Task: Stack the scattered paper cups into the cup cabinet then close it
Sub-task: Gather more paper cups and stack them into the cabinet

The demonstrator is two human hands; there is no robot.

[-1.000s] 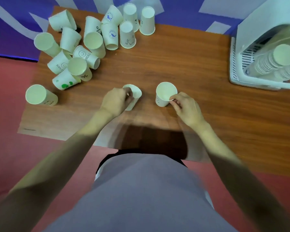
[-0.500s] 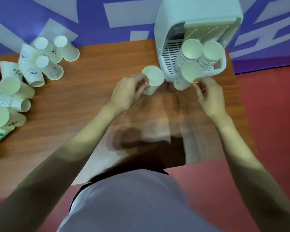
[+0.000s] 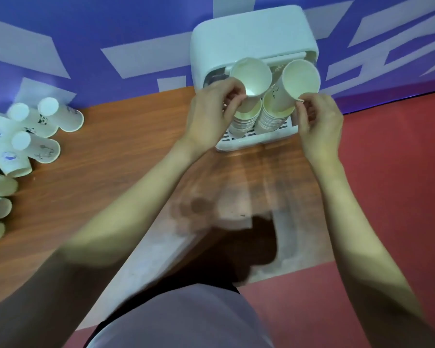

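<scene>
Two paper cups held above the open cup cabinet (image 3: pixel 251 33), one per hand, mouths tilted toward the camera.

Item 1: left cup (image 3: pixel 251 77), pinched at its lower rim by the fingers (image 3: pixel 232 101) of the left hand (image 3: pixel 211 114); it sits over the left stack (image 3: pixel 245 120) inside the cabinet, its base hidden, so contact with the stack cannot be told.

Item 2: right cup (image 3: pixel 299 80), gripped at the rim by the fingers (image 3: pixel 305 106) of the right hand (image 3: pixel 319 126); its body leans down into the right stack (image 3: pixel 274 119).

Item 3: cup cabinet, white, rounded top, front open, slotted tray floor visible beneath both stacks. It stands at the far right corner of the table (image 3: pixel 126 156), its back against the purple wall (image 3: pixel 86 46), its right side close to the table's right edge.

Item 4: loose cups (image 3: pixel 35 139), scattered along the left edge and far left corner of the table, several lying on their sides, some upended; a few are cut off by the frame.

Item 5: open room. Bare wood runs between the loose cups and the cabinet, crossed only by the left forearm. Red floor (image 3: pixel 392 184) lies beyond the right and near edges.
</scene>
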